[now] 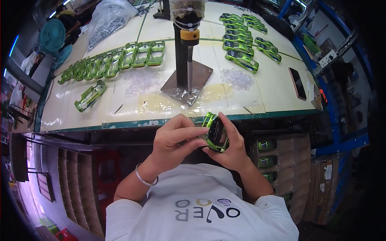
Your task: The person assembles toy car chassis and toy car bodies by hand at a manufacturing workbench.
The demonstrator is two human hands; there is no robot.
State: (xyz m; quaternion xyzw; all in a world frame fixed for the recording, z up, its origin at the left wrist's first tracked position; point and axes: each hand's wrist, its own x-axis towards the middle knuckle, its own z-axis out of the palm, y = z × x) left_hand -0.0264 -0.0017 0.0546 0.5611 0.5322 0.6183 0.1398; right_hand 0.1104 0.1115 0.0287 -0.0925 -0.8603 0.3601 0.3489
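"In the head view, where's the green car shell [216, 133]?"

"By the table's near edge [120, 123], in the right hand [234, 149]. Those fingers hold it tight."

"Which way is it long?"

"Away from the tummy, and its far end leans a bit left."

"And the left hand [172, 139]?"

"Just left of it. Finger and thumb are close together; I can't tell if they pinch anything."
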